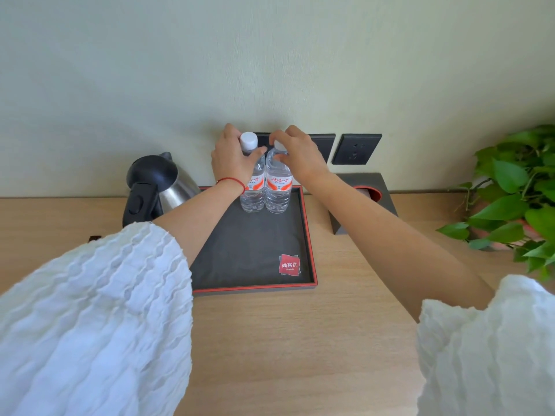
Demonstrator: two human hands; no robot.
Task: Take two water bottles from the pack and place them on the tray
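Two clear water bottles with red-and-white labels stand upright side by side at the far end of a dark tray (255,259) with a red rim. My left hand (231,157) wraps the neck and shoulder of the left bottle (253,190), just under its white cap. My right hand (297,154) pinches the top of the right bottle (278,190), covering most of its cap. Both bottles rest on the tray floor and touch each other. The pack is not in view.
A steel kettle (156,187) with a black handle stands left of the tray. A dark angled tissue box (366,199) sits to its right, a leafy pot plant (516,193) further right. Wall sockets (356,148) are behind the bottles. The tray lies on a wooden counter (300,340).
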